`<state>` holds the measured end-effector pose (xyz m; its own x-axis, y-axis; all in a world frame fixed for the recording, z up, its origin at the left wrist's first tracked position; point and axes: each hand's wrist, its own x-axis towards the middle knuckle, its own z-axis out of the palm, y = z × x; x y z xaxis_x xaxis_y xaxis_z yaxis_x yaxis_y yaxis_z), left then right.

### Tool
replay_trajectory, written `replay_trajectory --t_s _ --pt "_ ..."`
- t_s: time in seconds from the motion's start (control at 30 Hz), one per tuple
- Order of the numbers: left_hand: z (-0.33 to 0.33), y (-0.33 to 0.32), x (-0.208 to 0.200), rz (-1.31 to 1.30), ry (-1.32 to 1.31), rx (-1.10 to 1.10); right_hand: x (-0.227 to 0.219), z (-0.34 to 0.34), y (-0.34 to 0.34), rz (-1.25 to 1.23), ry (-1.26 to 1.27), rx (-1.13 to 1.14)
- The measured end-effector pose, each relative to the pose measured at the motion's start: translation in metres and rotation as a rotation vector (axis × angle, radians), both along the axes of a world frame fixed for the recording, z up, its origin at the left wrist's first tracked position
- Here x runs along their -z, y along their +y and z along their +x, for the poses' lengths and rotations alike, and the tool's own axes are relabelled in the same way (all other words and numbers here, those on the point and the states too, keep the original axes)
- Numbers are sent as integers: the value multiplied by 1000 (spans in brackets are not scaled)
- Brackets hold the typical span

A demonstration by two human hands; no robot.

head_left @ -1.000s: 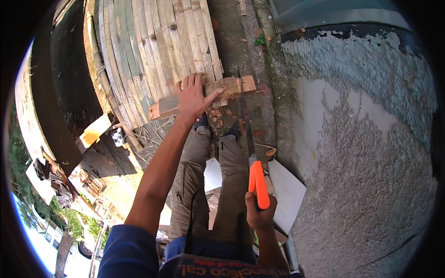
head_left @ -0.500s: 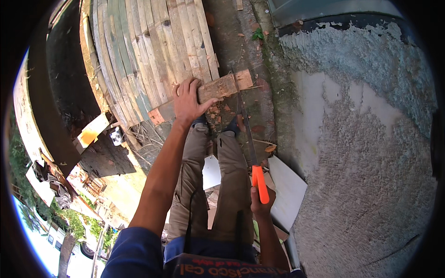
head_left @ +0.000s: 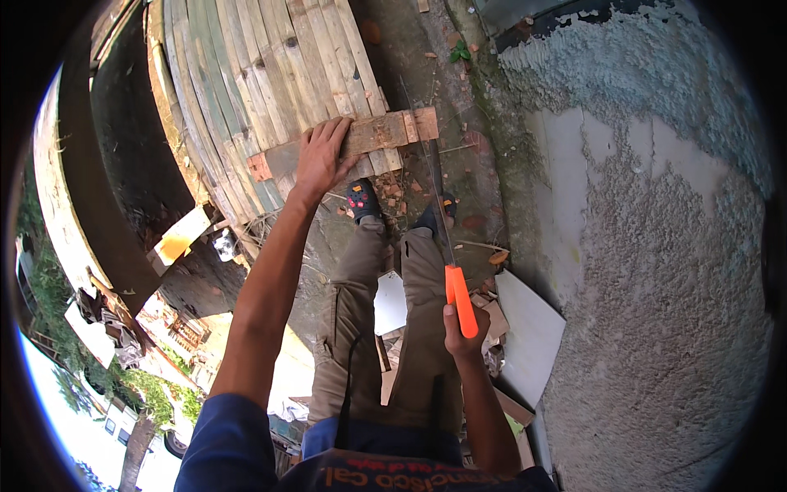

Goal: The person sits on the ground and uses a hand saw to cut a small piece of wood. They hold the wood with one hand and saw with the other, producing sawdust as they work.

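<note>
A short wooden plank [head_left: 377, 135] lies across the near end of the bamboo-slat bench [head_left: 283, 74], its right end jutting past the slats. My left hand [head_left: 322, 157] grips the plank near its middle, fingers over the far edge and thumb on the near side. In my right hand [head_left: 466, 328] is the orange handle [head_left: 461, 302] of a hand saw, held closed around it. The saw's thin blade [head_left: 440, 215] points away from me and crosses the plank close to its right end.
Wood offcuts and chips [head_left: 396, 190] are scattered on the ground by my shoes [head_left: 361, 199]. A rough plastered wall [head_left: 656, 287] rises on the right, with a white panel [head_left: 529, 336] leaning near it. A small green plant [head_left: 460, 52] grows beyond the plank.
The view has shifted, bringing more of my shoes into sight. My right hand still holds the saw against the plank, and my left hand keeps its grip.
</note>
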<state>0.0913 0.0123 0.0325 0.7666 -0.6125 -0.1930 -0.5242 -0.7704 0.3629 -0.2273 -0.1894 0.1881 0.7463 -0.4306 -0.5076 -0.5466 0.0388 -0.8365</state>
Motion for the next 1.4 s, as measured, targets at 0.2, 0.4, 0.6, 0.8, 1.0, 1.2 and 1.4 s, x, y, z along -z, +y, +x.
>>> replay_trajectory --t_s 0.2,0.4,0.6,0.8,1.0,1.2,1.4 --pt "-7 -28 -10 20 -38 -255 56 16 11 -36 -27 48" --pt "10 -82 35 -12 -245 -899 104 84 22 14 -173 107" --pt "8 -79 45 15 -387 -940 125 96 24 -66 -190 -3" --pt "11 -88 39 25 -372 -975 133 98 12 -141 -334 -112" --pt "9 -86 36 69 -345 -954 125 -10 31 -123 -99 -124" --pt "9 -87 33 42 -279 -925 123 34 25 -123 -201 -60" --pt "11 -88 31 43 -264 -951 131 44 22 -173 -170 -156"
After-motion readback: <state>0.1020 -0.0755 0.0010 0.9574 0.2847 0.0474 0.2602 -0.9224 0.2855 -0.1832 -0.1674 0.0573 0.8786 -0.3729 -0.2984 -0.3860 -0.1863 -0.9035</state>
